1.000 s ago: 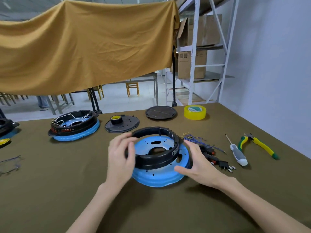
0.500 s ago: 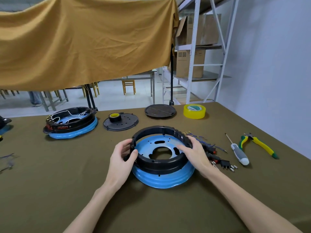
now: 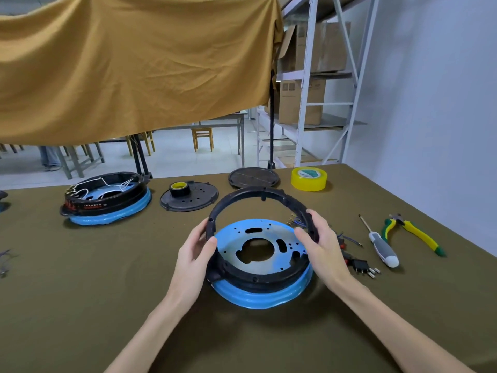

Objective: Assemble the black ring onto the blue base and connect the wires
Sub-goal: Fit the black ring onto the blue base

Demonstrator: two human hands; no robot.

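The blue base lies flat on the olive table in front of me. The black ring is tilted: its near edge rests on the base and its far edge is raised. My left hand grips the ring's left side, thumb inside the rim. My right hand grips its right side. Loose wires with black and red connectors lie just right of the base, partly hidden by my right hand.
A finished black-on-blue assembly sits far left. Behind the base lie a black plate with a tape roll, a black disc and yellow tape. A screwdriver and pliers lie on the right.
The ring sat level on the base before. Both hands have now tipped its far edge upward, and my right hand shifted from the base's rim onto the ring.
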